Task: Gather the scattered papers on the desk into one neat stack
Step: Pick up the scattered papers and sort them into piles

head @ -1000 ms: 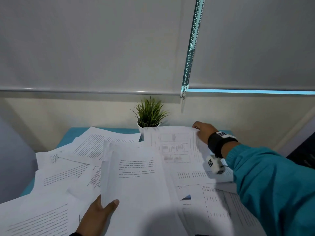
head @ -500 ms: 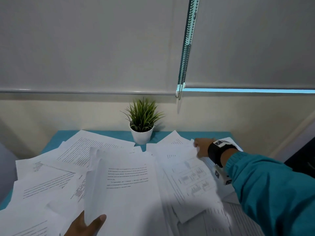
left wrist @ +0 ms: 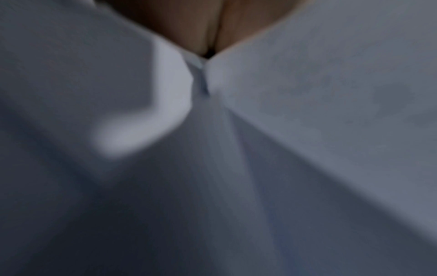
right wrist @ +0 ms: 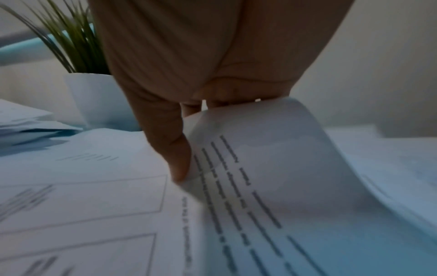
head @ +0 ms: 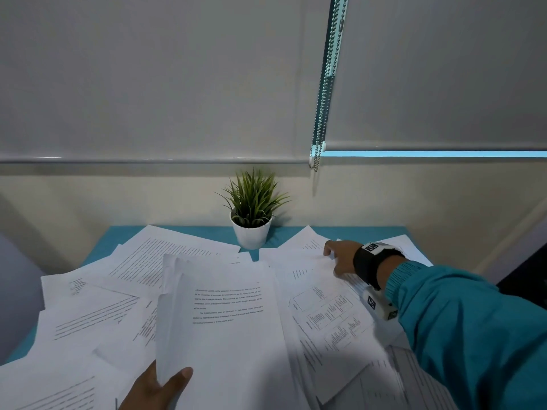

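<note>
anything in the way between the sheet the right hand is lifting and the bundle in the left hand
Nothing visible blocks it. The right hand pinches a curled sheet; only flat papers lie between it and the held bundle. The potted plant stands behind.

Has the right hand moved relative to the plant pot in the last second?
Yes. The right hand was level with the plant pot and close beside it; now it sits lower and farther right of it, pinching a sheet's edge.

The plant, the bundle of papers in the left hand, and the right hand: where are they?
plant (head: 251,199), head view, on its green leaves.
bundle of papers (head: 225,321), head view, on the top printed page.
right hand (head: 340,258), head view, on its back.
</note>
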Motion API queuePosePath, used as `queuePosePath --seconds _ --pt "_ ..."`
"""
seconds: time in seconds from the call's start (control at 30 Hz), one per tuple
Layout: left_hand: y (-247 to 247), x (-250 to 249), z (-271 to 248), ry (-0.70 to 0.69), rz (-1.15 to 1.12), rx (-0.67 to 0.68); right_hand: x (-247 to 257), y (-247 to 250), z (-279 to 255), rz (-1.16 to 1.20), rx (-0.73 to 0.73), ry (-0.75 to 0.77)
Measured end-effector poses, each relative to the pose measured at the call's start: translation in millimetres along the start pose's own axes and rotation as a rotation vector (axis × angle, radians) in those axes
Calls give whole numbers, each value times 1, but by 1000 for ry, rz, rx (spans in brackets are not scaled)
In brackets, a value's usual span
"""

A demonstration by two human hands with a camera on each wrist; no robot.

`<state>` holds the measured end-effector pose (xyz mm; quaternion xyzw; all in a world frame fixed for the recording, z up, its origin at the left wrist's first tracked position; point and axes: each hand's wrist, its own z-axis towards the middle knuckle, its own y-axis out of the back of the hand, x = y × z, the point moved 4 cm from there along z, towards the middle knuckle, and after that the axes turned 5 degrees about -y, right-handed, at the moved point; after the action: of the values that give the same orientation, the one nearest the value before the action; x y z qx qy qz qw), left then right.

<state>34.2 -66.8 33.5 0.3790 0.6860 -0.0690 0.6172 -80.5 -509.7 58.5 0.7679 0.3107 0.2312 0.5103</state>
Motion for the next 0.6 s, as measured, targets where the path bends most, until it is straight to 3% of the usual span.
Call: queuePosePath --seconds 0.2,0.6 --pt "0 -2 -7 -32 -9 28 2 24 -23 -176 -168 61" --pt "5 22 3 -90 -95 59 -3 86 -79 67 -471 127"
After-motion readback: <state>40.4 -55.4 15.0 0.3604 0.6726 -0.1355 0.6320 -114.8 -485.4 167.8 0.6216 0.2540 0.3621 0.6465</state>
